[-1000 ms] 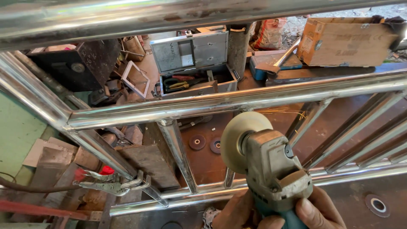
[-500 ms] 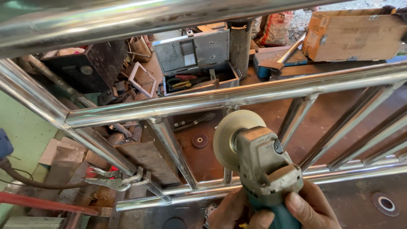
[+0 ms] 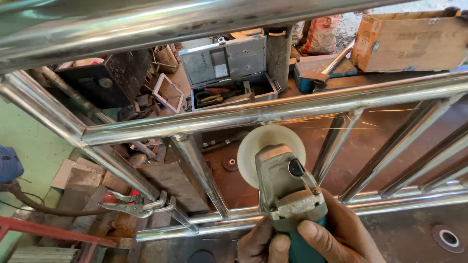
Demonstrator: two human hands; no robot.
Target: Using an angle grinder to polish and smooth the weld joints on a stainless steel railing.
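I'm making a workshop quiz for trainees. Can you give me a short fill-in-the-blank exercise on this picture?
1. Both hands, the left hand and the right hand, hold an angle ____.
2. Its round disc sits just below a horizontal steel ____ of the railing, and sparks fly to the right.
3. Behind the railing stands a grey metal toolbox with its lid ____.
4. Locking pliers are clamped on the railing's ____ left part.

Missing words: grinder; tube; open; lower
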